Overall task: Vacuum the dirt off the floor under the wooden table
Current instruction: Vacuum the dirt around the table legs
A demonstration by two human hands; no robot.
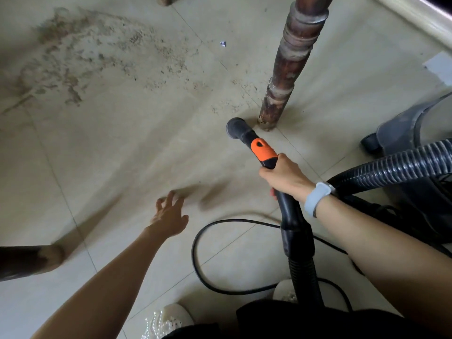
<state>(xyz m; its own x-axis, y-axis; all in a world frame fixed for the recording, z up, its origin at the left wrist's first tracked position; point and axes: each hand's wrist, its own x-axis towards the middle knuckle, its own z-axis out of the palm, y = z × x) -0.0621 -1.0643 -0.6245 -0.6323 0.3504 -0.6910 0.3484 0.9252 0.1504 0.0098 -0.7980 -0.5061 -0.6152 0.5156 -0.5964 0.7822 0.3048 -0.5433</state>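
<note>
The right hand (285, 178) grips the vacuum wand (265, 152), and its round nozzle (236, 128) sits just beside the foot of the wooden table leg (288, 67). The left hand (170, 214) hangs open over the tiles and holds nothing. Most of the dirt (80, 57) lies well apart, to the far left. I think slow, overlapping passes toward it, with the nozzle low, will work best. The vacuum body (415, 126) is cut off, and the tabletop is not visible.
</note>
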